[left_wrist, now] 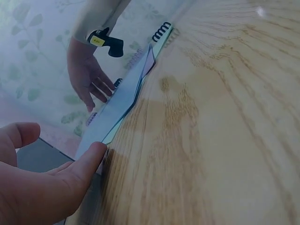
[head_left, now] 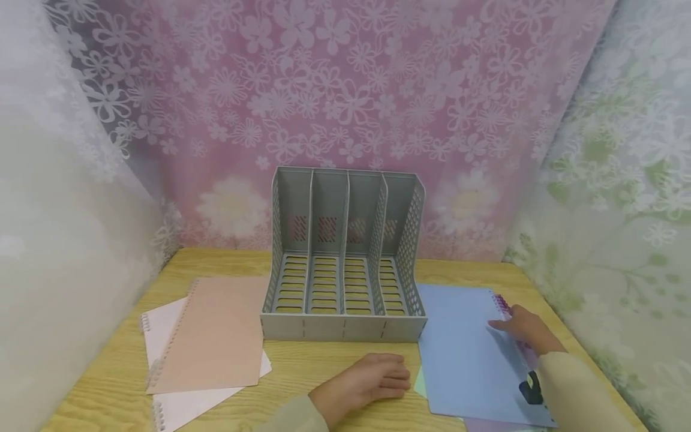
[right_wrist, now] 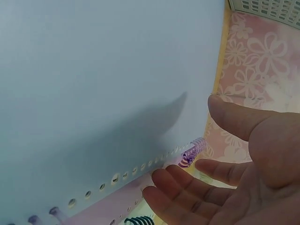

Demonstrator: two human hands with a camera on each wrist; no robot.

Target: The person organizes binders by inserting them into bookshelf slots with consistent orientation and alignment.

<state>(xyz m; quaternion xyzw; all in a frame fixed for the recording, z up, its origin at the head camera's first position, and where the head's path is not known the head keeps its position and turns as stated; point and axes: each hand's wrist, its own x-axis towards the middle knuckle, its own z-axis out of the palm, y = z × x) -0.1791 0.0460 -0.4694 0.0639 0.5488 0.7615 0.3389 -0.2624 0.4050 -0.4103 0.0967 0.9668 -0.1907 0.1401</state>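
A blue spiral notebook (head_left: 464, 348) lies at the right on top of other notebooks, its purple coil (right_wrist: 191, 151) along the right edge. My right hand (head_left: 526, 329) is at that coil edge, thumb above the blue cover and fingers (right_wrist: 180, 185) beside the punched holes. The thumb stands apart from the fingers and pinches nothing; whether the fingertips touch the edge, I cannot tell. Low in the middle, my left hand (head_left: 372, 384) is over the table, left of the blue notebook, holding nothing. In the left wrist view, a left fingertip (left_wrist: 98, 149) appears near the notebook's corner.
A grey file rack (head_left: 344, 328) with several upright slots stands at the table's back middle. To its left, a peach spiral notebook (head_left: 216, 336) overlaps a pale pink one (head_left: 189, 408). Green and purple edges show under the blue notebook. Floral curtains (head_left: 345, 90) surround the wooden table (head_left: 302, 366).
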